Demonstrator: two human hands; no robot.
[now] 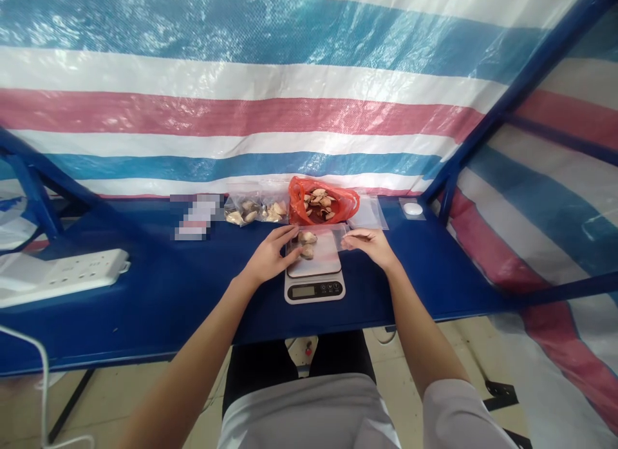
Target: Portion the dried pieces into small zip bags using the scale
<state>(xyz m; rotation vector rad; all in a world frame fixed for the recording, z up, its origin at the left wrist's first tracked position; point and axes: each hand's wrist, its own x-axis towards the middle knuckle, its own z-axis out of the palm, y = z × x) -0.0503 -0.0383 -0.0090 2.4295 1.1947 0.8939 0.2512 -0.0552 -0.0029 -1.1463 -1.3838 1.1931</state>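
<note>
A digital kitchen scale [315,288] with a white platform and dark display stands at the table's front edge. On its platform lies a clear plastic bag [313,238] holding a few pale, rough pieces [307,244], possibly shell or dried root. My left hand [270,256] grips the bag's left edge, and my right hand [367,246] pinches its right edge. Behind the scale, an orange-red plastic bag [323,202] holds brownish pieces. A second clear bag [255,209] of pale pieces lies to its left.
A flat clear bag [367,212] and a small white round object [412,209] lie back right on the blue table [145,294]. A blurred package [197,216] sits back left. A white power strip [62,275] lies at the left. A striped tarpaulin [241,114] hangs behind.
</note>
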